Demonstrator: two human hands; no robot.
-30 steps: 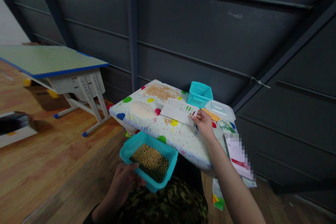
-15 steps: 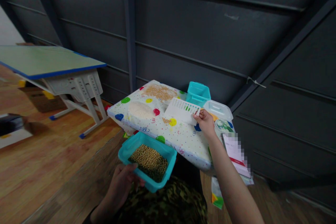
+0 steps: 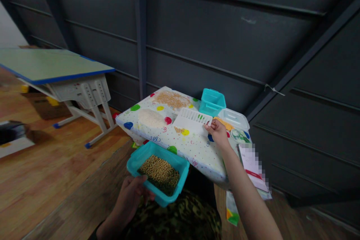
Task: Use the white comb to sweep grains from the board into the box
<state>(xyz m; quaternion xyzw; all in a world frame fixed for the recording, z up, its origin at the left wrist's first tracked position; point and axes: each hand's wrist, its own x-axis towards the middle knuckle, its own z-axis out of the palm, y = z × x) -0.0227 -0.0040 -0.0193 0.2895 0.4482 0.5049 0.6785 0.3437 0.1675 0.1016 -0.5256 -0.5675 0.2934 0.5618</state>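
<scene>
My left hand (image 3: 132, 197) grips the near-left rim of a turquoise plastic box (image 3: 180, 163), held in front of the table's front edge. Inside lie yellow soybeans (image 3: 157, 168) and, along the near side, smaller dark green beans (image 3: 166, 186). Fingers of my right hand (image 3: 218, 132) pinch the right end of a white slotted plastic panel (image 3: 187, 122) over the table. Left of the panel is a pale heap of rice-like grains (image 3: 152, 119). Behind that, tan beans or kernels (image 3: 171, 99) are spread out, and a small cluster of kernels (image 3: 179, 130) lies just in front of the panel.
The table (image 3: 194, 150) has a balloon-patterned cloth. At its back right stand another turquoise box (image 3: 213, 99) and a clear lid (image 3: 234, 118). A round greenish item (image 3: 239, 135) and a tablet-like device (image 3: 251, 165) lie right. A desk (image 3: 56, 63) stands left; a dark wall (image 3: 197, 26) rises behind.
My right hand has moved slightly left and tilted the white slotted panel, so its slots look different. My left hand and the box have stayed almost still.
</scene>
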